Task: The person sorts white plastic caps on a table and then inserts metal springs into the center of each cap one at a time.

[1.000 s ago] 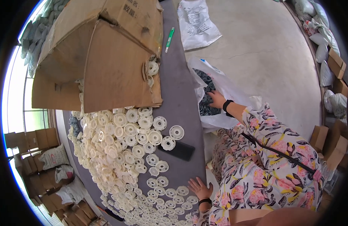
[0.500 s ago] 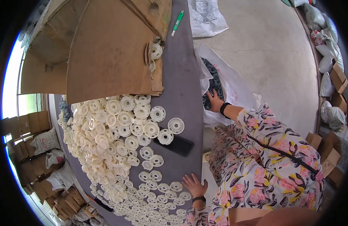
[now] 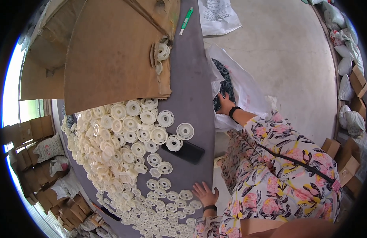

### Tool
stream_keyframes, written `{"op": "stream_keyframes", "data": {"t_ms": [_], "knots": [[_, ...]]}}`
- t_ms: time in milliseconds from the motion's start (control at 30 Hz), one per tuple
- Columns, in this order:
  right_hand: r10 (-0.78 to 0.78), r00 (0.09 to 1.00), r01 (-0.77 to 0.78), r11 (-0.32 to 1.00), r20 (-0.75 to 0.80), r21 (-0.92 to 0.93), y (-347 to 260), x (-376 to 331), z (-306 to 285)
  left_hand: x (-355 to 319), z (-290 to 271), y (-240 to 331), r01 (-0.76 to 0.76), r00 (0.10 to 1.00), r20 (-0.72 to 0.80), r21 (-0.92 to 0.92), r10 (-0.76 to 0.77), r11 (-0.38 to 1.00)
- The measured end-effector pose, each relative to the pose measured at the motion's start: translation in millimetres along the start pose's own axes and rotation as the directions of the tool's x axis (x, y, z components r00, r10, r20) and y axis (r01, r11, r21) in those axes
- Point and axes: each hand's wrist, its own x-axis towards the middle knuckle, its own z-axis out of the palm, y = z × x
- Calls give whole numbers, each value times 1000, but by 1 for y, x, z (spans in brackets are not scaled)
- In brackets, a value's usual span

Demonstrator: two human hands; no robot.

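At the table's edge, my left hand (image 3: 205, 193) lies flat with its fingers spread, beside several white plastic ring-shaped parts (image 3: 186, 194) and holding nothing. My right hand (image 3: 226, 104) reaches into a white sack (image 3: 249, 89) standing against the table. Its fingers are apart and rest on the dark grey-green contents (image 3: 226, 84), whose kind I cannot make out. Left of my hands, a large heap of white round plastic parts (image 3: 108, 139) covers the grey table (image 3: 189, 75). A black phone (image 3: 189, 153) lies partly under the round parts.
A big open cardboard box (image 3: 112, 51) lies on its side at the far end of the heap. Near it is a green utility knife (image 3: 186, 21). Another white sack (image 3: 218, 16) lies on the floor beyond. Sacks (image 3: 346, 67) and cartons (image 3: 346, 158) line the right wall.
My right hand has shifted slightly within the sack, its fingers now closer against the dark contents. My left hand stays on the table edge. The view has tilted a little.
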Motion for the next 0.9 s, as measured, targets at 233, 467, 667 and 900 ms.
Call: {"op": "stream_keyframes", "data": {"t_ms": [233, 467, 667, 900], "knots": [[-53, 999, 54, 992, -9, 114, 22, -7, 8, 4, -5, 3, 1, 1000, -25, 16, -1, 1000], [23, 990, -26, 999, -137, -24, 9, -6, 13, 1, -3, 9, -9, 997, -81, 15, 10, 1000], [20, 989, -10, 998, -148, 69, 11, -9, 0, 6, 2, 10, -3, 996, -92, 8, 4, 1000], [-96, 927, 192, 951, -364, 240, 33, -15, -5, -2, 1, 12, 43, 991, -127, -7, -44, 999]]}}
